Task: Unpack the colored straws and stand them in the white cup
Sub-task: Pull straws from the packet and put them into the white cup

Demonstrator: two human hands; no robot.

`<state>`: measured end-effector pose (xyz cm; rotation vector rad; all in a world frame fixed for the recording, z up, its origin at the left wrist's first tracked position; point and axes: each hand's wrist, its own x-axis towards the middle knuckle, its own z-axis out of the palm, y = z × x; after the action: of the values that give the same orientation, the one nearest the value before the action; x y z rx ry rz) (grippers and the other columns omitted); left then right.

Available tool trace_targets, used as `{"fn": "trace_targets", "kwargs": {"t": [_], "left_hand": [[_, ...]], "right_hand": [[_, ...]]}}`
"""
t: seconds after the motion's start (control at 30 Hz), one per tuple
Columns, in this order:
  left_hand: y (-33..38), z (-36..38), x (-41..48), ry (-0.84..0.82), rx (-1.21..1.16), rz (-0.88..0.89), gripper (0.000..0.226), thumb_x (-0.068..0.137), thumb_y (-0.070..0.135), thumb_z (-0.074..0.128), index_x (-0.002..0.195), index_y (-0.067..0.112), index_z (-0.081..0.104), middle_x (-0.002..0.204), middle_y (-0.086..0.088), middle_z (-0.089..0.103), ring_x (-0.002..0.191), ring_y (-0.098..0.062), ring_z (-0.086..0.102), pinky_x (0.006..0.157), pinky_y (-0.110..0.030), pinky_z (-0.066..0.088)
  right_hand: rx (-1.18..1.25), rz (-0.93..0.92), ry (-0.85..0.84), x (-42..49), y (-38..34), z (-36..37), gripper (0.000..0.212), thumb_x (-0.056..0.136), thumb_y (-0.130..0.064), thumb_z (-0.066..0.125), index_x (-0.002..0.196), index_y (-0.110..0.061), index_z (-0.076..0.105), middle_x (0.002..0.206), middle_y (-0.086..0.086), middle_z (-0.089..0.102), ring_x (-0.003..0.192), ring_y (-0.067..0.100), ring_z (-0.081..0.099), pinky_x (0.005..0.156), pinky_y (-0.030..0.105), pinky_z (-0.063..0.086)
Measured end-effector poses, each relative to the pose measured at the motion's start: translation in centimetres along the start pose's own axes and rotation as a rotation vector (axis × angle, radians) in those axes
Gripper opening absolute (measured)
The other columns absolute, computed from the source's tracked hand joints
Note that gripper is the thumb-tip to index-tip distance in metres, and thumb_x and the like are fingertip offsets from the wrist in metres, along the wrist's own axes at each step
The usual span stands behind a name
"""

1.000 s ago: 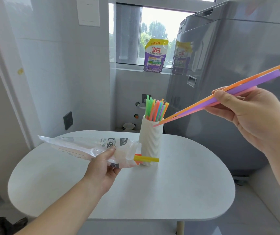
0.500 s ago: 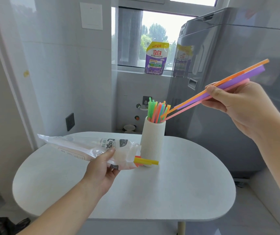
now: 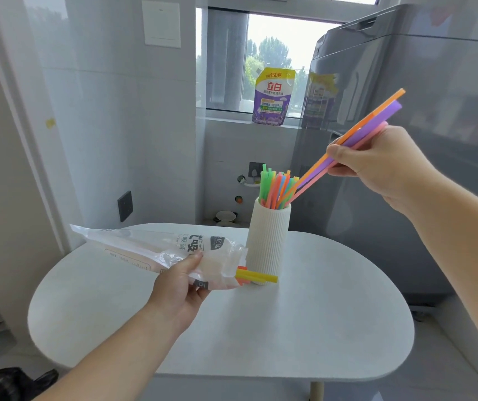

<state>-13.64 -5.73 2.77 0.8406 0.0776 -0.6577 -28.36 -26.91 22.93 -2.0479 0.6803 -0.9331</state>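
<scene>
Head camera, looking down over a small white table (image 3: 319,328).

Your right hand (image 3: 382,166) is raised to the right of the white cup (image 3: 268,241). Its thumb and fingers pinch three straws (image 3: 359,134), orange, purple and pink, near their middle. They slant down to the left. The pink tip reaches the cup's right rim, and the other two tips sit just above the mouth. A bunch of green, orange, pink and blue straws (image 3: 275,186) already stands in the cup.

Your left hand (image 3: 180,287) grips the clear plastic packet (image 3: 151,247) near its open end, holding it just above the table, left of the cup. A yellow straw (image 3: 256,275) and an orange one poke out of the opening, in front of the cup's base. More straws seem to be inside, though how many is hard to tell.

Behind, a purple pouch (image 3: 272,96) stands on the window ledge beside a grey appliance (image 3: 420,140).

The step in hand looks like feeding this batch into the cup. Next, you would likely tilt the three straws more upright so all tips clear the rim, let them slide in, then reach back to the packet.
</scene>
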Motion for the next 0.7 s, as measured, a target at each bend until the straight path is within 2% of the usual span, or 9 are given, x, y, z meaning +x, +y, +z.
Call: {"fn": "trace_targets", "kwargs": {"t": [0.17, 0.33, 0.47, 0.57, 0.7], "left_hand": [[0.0, 0.0, -0.1, 0.005, -0.001, 0.0, 0.036, 0.096, 0.005, 0.063, 0.132, 0.003, 0.061, 0.118, -0.012, 0.074, 0.097, -0.023, 0.073, 0.061, -0.032, 0.064], [-0.1, 0.1, -0.2, -0.004, -0.008, -0.006, 0.038, 0.096, 0.005, 0.063, 0.133, 0.001, 0.06, 0.11, -0.011, 0.075, 0.089, -0.021, 0.074, 0.055, -0.028, 0.061], [-0.2, 0.1, -0.2, -0.006, -0.003, -0.005, 0.038, 0.096, 0.005, 0.063, 0.133, 0.002, 0.061, 0.115, -0.012, 0.075, 0.089, -0.022, 0.075, 0.057, -0.03, 0.062], [-0.1, 0.1, -0.2, -0.007, -0.001, -0.009, 0.039, 0.096, 0.006, 0.063, 0.134, 0.002, 0.06, 0.121, -0.014, 0.073, 0.096, -0.024, 0.073, 0.057, -0.03, 0.062], [0.0, 0.0, -0.2, -0.012, -0.004, -0.007, 0.036, 0.096, 0.005, 0.063, 0.131, 0.001, 0.062, 0.113, -0.012, 0.075, 0.091, -0.023, 0.074, 0.056, -0.03, 0.061]], "right_hand": [[-0.126, -0.035, -0.035, 0.4, -0.1, 1.2, 0.014, 0.092, -0.024, 0.07, 0.093, -0.011, 0.071, 0.084, 0.0, 0.076, 0.067, 0.009, 0.076, 0.066, 0.022, 0.058], [-0.2, -0.034, -0.101, 1.5, -0.6, 2.9, 0.014, 0.093, -0.025, 0.07, 0.091, -0.011, 0.07, 0.08, -0.002, 0.075, 0.062, 0.005, 0.074, 0.061, 0.018, 0.054], [-0.244, -0.007, -0.155, 2.7, -0.6, 4.6, 0.019, 0.092, -0.025, 0.071, 0.093, -0.006, 0.07, 0.085, 0.003, 0.076, 0.067, 0.014, 0.076, 0.072, 0.028, 0.062], [-0.273, 0.025, -0.184, 3.4, -0.4, 5.7, 0.021, 0.093, -0.025, 0.07, 0.097, -0.004, 0.068, 0.084, 0.005, 0.075, 0.067, 0.015, 0.075, 0.07, 0.026, 0.06], [-0.329, 0.059, -0.244, 3.7, 0.2, 6.5, 0.022, 0.092, -0.026, 0.071, 0.095, -0.005, 0.067, 0.085, 0.007, 0.076, 0.069, 0.018, 0.076, 0.073, 0.029, 0.061]]}}
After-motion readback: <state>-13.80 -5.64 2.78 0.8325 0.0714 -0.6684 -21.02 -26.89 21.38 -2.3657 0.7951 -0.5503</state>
